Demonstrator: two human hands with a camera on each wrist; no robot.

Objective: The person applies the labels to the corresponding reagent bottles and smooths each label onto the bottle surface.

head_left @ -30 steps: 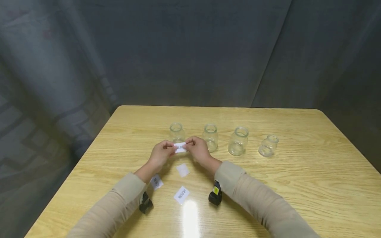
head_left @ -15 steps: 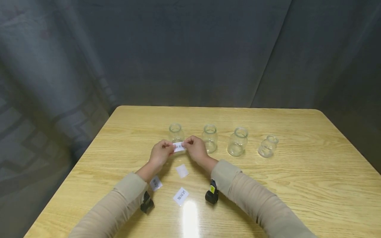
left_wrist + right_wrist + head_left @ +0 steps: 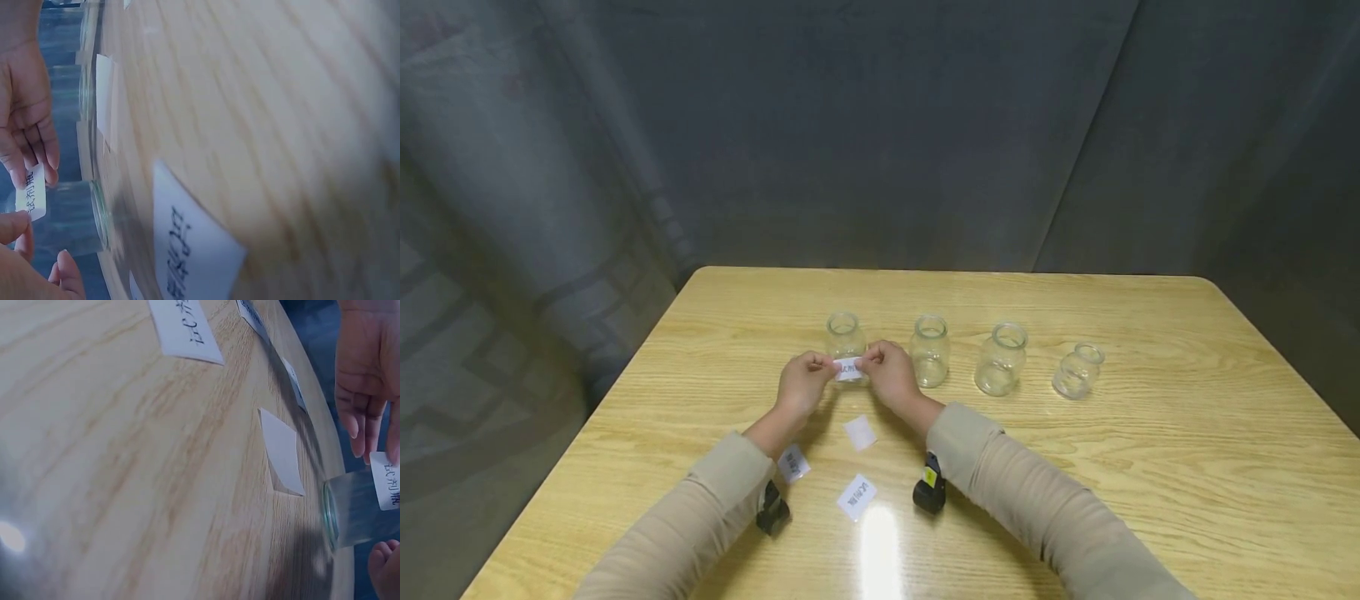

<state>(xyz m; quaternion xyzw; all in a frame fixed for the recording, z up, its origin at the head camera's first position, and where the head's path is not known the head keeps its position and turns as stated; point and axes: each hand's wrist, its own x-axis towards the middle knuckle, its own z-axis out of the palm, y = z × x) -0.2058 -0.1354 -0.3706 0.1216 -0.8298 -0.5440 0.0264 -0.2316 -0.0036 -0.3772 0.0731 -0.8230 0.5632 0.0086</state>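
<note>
Both hands hold a small white label [image 3: 849, 368] with printed black characters, stretched between them in front of the leftmost glass jar [image 3: 846, 335]. My left hand [image 3: 801, 386] pinches its left end between thumb and finger. At the right end, my right hand [image 3: 892, 377] pinches it the same way. In the right wrist view the label [image 3: 385, 482] overlaps the side of the jar [image 3: 351, 509]; whether they touch I cannot tell. The jar stands upright, its lower part partly hidden by the label and fingers.
To the right stand a second jar [image 3: 930, 354], a third jar [image 3: 1000, 362] and a smaller jar [image 3: 1077, 372]. Nearer me lie a blank white slip [image 3: 860, 432], a printed label [image 3: 857, 497] and another label [image 3: 793, 463] beside my left wrist, all on the wooden table [image 3: 1187, 400].
Both hands have shifted slightly forward and left with the label, bringing it closer to the leftmost jar. My right forearm has moved a little left. The jars and loose labels stay put.
</note>
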